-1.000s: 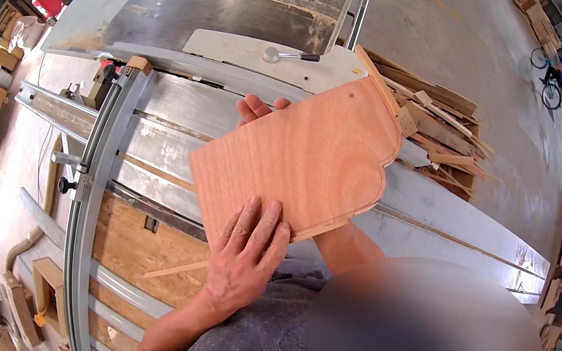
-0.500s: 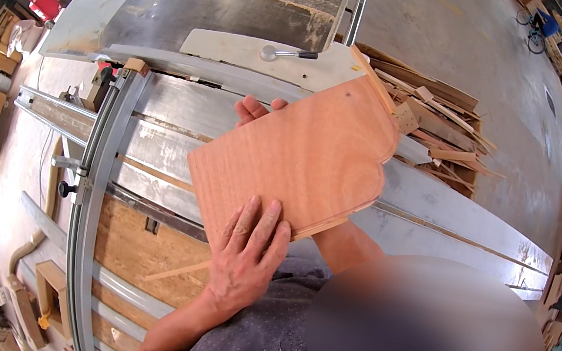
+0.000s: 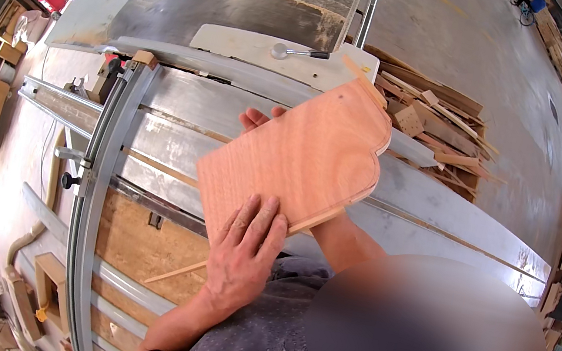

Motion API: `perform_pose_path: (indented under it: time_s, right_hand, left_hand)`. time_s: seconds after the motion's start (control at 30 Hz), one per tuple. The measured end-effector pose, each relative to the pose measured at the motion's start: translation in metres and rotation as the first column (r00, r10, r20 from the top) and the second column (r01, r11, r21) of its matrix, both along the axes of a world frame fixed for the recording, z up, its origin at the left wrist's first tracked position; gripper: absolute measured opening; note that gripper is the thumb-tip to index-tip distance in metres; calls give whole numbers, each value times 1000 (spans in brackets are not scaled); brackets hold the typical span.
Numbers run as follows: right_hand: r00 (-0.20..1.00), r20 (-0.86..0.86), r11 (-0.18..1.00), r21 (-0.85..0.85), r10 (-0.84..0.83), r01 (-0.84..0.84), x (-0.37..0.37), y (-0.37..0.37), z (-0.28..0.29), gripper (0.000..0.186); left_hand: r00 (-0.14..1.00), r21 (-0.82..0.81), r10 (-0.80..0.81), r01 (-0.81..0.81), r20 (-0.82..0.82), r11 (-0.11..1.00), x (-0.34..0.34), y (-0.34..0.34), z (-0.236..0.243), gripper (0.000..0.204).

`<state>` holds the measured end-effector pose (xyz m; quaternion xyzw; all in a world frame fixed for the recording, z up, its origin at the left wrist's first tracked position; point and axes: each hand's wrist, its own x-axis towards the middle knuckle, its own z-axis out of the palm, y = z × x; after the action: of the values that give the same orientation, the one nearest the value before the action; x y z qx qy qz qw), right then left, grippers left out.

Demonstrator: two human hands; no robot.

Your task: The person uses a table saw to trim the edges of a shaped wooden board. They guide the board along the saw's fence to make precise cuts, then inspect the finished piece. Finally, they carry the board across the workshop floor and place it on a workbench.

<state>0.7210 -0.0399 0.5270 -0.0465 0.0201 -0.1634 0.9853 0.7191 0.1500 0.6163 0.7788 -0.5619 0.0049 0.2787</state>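
Observation:
A reddish-brown wooden panel (image 3: 291,162) with one scalloped, wavy edge is held up tilted over the metal machine table. My left hand (image 3: 246,244) lies on the panel's near left part, its fingers stretched out flat on the face. From underneath, my right hand (image 3: 255,118) supports the panel; only its fingertips show past the far edge, and its palm is hidden. My right forearm comes out below the near edge. Pale narrow wood (image 3: 318,221) shows along the panel's near edge, and more sticks out at its far right corner.
A long metal rail (image 3: 87,216) crosses the table at left. A black-handled metal lever (image 3: 299,53) sits on a pale plate beyond the panel. Wood offcuts (image 3: 439,132) are heaped to the right. A thin wood strip (image 3: 175,272) lies near my left forearm.
The panel has tipped a little, and its scalloped end has shifted slightly left. Both hands keep their places on it. The surroundings have shifted slightly in the view.

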Motion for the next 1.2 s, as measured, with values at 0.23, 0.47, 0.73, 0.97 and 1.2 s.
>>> perform_pose_path:
  time_s: [0.23,0.47,0.73,0.97,1.2]
  right_hand:
    - [999,-54,998,-68,-4,1,-3,12,-3,54]
    - [999,-50,994,-107,21,-27,-3,15,-19,50]
    - [995,-91,996,-83,37,-45,1,20,-27,43]
    - [984,-175,984,-179,-22,-10,8,20,-39,39]
    - [949,-310,990,-143,-54,10,17,21,-47,34]
  left_hand:
    - [999,6,36,-36,-21,999,15,7,3,35]
    - [994,21,84,-83,-73,996,29,11,4,39]
    - [985,31,118,-115,-124,993,43,13,8,43]
    - [985,22,122,-121,-120,992,50,12,5,43]
    - [979,16,142,-141,-143,990,58,14,1,48]
